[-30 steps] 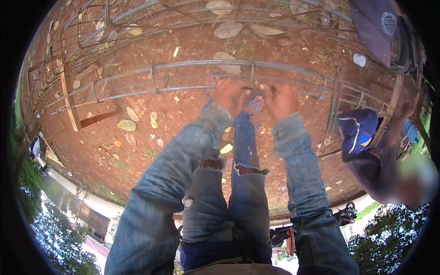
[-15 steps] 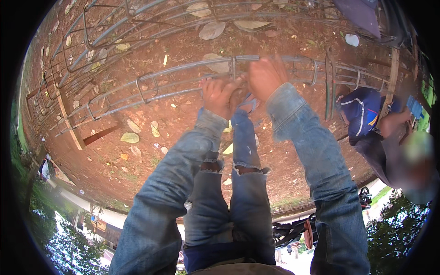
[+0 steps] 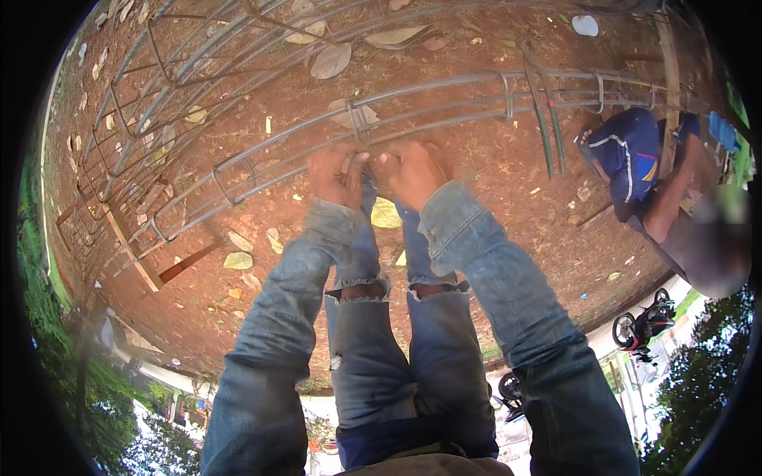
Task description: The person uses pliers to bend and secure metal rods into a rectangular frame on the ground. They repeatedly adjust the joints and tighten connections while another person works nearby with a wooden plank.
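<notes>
A long steel rebar cage (image 3: 444,81) with square stirrups runs across in front of me, above the reddish soil. My left hand (image 3: 335,176) is at its near bar, fingers curled, just below a pair of stirrups (image 3: 359,119) standing close together. Beside it, my right hand (image 3: 414,173) is closed with the knuckles up and the thumb side toward the left hand. The two hands nearly meet. What the fingers hold, if anything, is hidden and partly blurred. To the right, a long tool with two green handles (image 3: 550,131) leans across the cage.
Another rebar cage (image 3: 171,83) stands at the far left. Wooden supports (image 3: 133,247) (image 3: 669,71) carry the near cage at both ends. At right a person in blue shorts (image 3: 633,163) crouches by the cage. Dry leaves (image 3: 331,60) lie about; a motorcycle (image 3: 644,325) is parked behind.
Both hands have come down from the upper bar and shifted left, closer together. My view has turned, so the cage and the green-handled tool appear further left. The crouching person's arm has moved.
</notes>
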`<state>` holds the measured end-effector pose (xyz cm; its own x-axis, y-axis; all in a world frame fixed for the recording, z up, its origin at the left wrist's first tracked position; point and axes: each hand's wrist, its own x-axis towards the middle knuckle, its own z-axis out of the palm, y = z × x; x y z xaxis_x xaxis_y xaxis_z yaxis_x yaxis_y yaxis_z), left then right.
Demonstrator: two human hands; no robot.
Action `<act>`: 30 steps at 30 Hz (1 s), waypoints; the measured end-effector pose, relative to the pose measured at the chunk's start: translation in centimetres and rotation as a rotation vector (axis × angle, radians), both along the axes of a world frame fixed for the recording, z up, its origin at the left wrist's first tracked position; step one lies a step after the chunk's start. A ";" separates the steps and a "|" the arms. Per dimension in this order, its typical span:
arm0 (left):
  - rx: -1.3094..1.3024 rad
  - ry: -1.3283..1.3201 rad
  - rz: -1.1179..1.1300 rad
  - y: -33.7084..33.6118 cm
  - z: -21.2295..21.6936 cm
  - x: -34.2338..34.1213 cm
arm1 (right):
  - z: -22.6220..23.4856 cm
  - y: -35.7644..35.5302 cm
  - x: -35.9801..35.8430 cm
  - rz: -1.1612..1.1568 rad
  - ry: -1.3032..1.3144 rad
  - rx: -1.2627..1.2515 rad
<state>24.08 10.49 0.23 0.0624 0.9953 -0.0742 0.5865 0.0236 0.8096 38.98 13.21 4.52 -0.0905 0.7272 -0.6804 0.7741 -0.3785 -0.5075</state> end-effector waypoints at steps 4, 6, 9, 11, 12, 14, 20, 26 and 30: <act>-0.323 -0.116 -0.040 1.5 0.3 -0.7 | -1.7 -5.7 -4.7 -1.096 0.693 -0.340; -0.546 -0.140 -0.066 3.3 1.2 -0.6 | -1.3 -5.9 -7.0 -1.476 0.908 -0.392; -0.587 0.084 -0.402 6.1 2.0 -1.7 | -1.6 -6.9 -9.7 -1.722 1.190 -0.457; -0.603 0.195 -0.417 6.7 3.1 -0.6 | -2.4 -7.4 -8.2 -1.522 1.022 -0.407; -0.517 0.220 -0.412 6.6 3.9 -0.3 | -2.5 -7.2 -7.6 -1.417 0.952 -0.383; -0.304 0.367 -0.414 5.6 4.7 -0.7 | -3.0 -7.9 -3.4 -1.109 0.568 -0.116; -0.215 0.146 -0.019 0.0 11.9 -1.2 | -1.2 -1.3 18.2 -0.205 -0.610 0.511; -0.744 -0.378 0.012 -5.8 13.4 1.7 | -3.3 -1.9 19.3 -0.498 -0.329 0.340; -0.929 -0.715 0.173 -8.5 11.6 4.4 | 6.5 -8.5 10.6 -0.552 0.039 0.222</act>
